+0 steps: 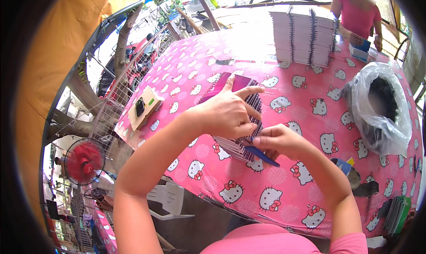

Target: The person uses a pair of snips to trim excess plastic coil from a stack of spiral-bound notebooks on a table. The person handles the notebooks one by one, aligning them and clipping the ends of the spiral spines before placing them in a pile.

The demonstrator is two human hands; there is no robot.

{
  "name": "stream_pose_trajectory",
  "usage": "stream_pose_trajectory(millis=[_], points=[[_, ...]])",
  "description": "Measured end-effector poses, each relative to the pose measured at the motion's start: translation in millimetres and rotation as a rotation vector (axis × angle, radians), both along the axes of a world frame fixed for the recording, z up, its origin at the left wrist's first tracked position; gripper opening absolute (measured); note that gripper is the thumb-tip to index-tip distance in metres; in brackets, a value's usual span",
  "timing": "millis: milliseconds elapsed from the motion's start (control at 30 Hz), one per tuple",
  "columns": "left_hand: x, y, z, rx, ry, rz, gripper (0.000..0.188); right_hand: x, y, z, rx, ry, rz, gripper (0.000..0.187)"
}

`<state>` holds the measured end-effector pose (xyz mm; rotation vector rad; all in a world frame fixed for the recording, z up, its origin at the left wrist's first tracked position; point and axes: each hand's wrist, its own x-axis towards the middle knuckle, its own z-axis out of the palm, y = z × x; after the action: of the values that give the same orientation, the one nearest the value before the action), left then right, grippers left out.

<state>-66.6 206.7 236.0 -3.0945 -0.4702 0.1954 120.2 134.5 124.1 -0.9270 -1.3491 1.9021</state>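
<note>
A stack of spiral-bound notebooks (241, 80) with a purple-magenta top cover lies on the table in front of me. Across its top rests my left hand (230, 112), fingers spread and pressing on the cover, thumb beside the coil edge. At the near right corner of the stack, my right hand (279, 141) is closed around blue-handled pliers (266, 158). The handles stick out below my fingers, while the tip meets the coil edge near my left thumb. My fingers partly hide the tool's jaws.
Tall stacks of bound notebooks (301, 36) stand at the far right, near a person in pink (359, 14) holding a small box. A plastic bag (361, 116) with black coils sits at right, green notebooks (401, 214) near the right edge. A phone (140, 106) lies at left; a red fan (85, 161) stands beyond.
</note>
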Motion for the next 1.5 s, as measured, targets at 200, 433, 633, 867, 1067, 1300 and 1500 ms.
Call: stream_pose_trajectory(millis=[200, 433, 633, 867, 1067, 1300, 1500], points=[[-4, -5, 0, -0.046, -0.057, 0.021, 0.024, -5, -27, -17, 1.255, -0.633, -0.534, 0.046], [-3, -1, -3, -0.029, -0.062, 0.004, 0.022, -9, -15, -13, 1.04, -0.414, -0.382, 0.035], [-1, -4, -6, -0.015, -0.076, -0.03, 0.034, 7, 3, -2, -0.03, -0.063, 0.029, 0.04], [-1, -5, -5, 0.021, 0.022, -0.003, 0.039, -2, -32, -10, 1.223, -0.716, -0.425, 0.044], [-1, -5, -6, -0.022, -0.024, 0.0, 0.038, -11, -26, 4, 1.079, -0.619, -0.349, 0.038], [-2, -5, -12, 0.097, -0.052, -0.067, 0.028, -1, -9, 5, -0.116, -0.098, 0.027, 0.047], [5, -9, -1, 0.095, 0.148, 0.008, 0.028, 0, -28, -25, 1.333, -0.67, -0.5, 0.038]])
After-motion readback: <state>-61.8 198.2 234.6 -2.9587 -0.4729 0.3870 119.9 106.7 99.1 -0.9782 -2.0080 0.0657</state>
